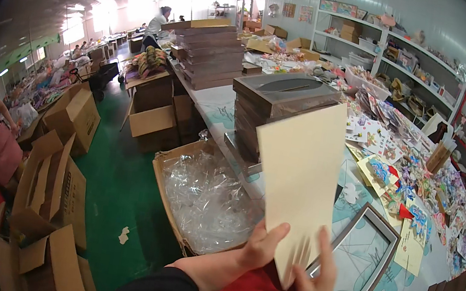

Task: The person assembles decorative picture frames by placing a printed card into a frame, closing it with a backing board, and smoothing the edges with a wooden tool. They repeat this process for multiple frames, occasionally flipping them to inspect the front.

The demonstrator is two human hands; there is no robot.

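A plain cream rectangular board (300, 179) stands tilted upright in front of me. My left hand (262, 245) grips its lower left edge, the thumb lying on the near face. At the lower right edge my right hand (317, 275) holds the board between thumb and fingers, slightly blurred. Just right of it, an empty picture frame (386, 271) lies flat on the table, and the table's patterned top shows through it. Behind the board rises a stack of dark brown frames (246, 114), partly hidden by it.
An open carton of clear plastic wrap (200, 201) sits left of the table. Colourful paper cut-outs (383, 171) crowd the right side. A taller stack of brown frames (210, 55) stands farther back. Cardboard boxes (51, 191) line the green floor, near a person in a pink apron (2, 138).
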